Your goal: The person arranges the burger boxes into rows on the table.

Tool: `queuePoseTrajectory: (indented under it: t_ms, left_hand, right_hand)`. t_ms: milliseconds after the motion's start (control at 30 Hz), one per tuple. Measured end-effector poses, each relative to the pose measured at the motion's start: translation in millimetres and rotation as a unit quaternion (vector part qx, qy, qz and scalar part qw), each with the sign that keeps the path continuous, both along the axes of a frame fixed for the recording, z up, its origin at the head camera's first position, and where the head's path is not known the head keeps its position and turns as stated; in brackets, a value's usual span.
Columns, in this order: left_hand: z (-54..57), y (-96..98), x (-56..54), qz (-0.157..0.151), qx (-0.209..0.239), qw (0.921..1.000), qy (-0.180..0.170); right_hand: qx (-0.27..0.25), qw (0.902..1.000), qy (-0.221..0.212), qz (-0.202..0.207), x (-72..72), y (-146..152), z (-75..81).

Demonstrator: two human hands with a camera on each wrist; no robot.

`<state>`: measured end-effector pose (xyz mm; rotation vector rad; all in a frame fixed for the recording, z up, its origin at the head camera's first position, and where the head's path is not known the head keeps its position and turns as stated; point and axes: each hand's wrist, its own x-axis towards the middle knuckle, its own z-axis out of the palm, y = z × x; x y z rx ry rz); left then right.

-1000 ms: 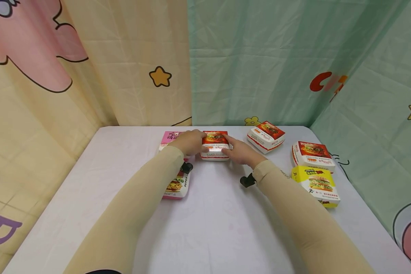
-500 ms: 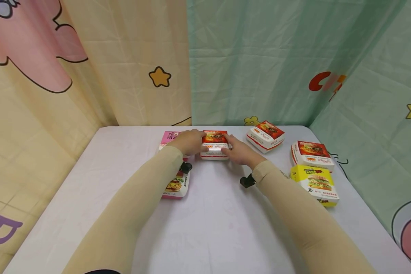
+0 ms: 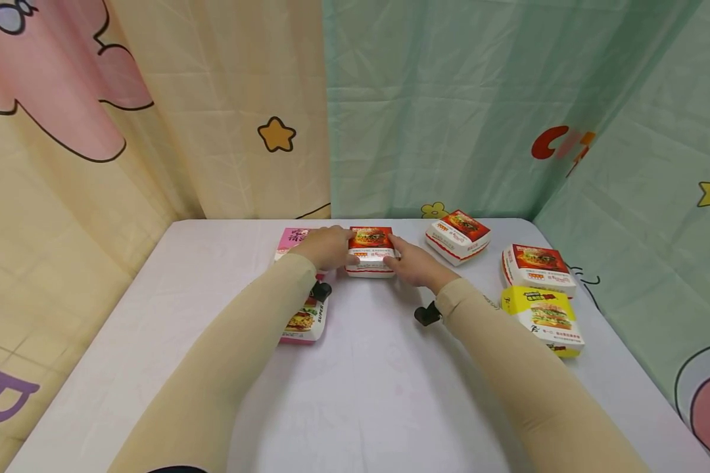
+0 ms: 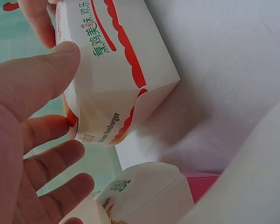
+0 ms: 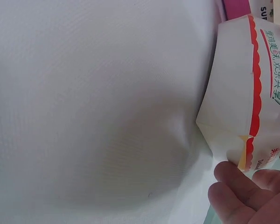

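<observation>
A red-and-white hamburger box (image 3: 371,256) sits at the back middle of the white table, between both hands. My left hand (image 3: 325,248) holds its left side; in the left wrist view the thumb lies at the front edge and the index finger at the corner, the other fingers apart from it. My right hand (image 3: 417,264) holds the right side, with fingertips at the box's corner in the right wrist view. Partly covered by my left hand and sleeve are a pink-and-white box (image 3: 292,238) behind and another pink-edged burger box (image 3: 307,322) in front.
To the right, a red-topped burger box (image 3: 458,236) sits turned at an angle near the back edge. Farther right are another red-topped box (image 3: 538,269) and, just in front, a yellow-and-white box (image 3: 544,322). Printed curtains (image 3: 426,118) hang behind the table (image 3: 355,407).
</observation>
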<state>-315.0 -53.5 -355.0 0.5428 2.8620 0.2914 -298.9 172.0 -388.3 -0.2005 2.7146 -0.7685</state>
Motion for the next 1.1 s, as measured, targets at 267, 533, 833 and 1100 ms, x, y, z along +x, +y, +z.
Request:
queuePoseTrajectory:
  t_ms: [267,533,833,1100]
  left_hand:
    - [1.9,0.5,1.0,0.006,0.002,1.0000,-0.003]
    - [12.3,5.2,3.2,-0.006,0.011,0.9994,0.031]
    - [27.6,33.1,26.2,-0.056,0.036,0.9933,0.094]
    - [32.4,69.2,64.2,-0.109,0.049,0.9861,0.115]
  right_hand:
    - [-0.005,1.0000,0.008,-0.002,3.7,0,1.2]
    - [0.000,0.9987,0.044,-0.025,16.2,-2,19.8]
    - [0.026,0.9947,0.096,-0.026,50.8,14,57.8]
    - [0.022,0.9899,0.133,-0.043,95.5,50,83.0]
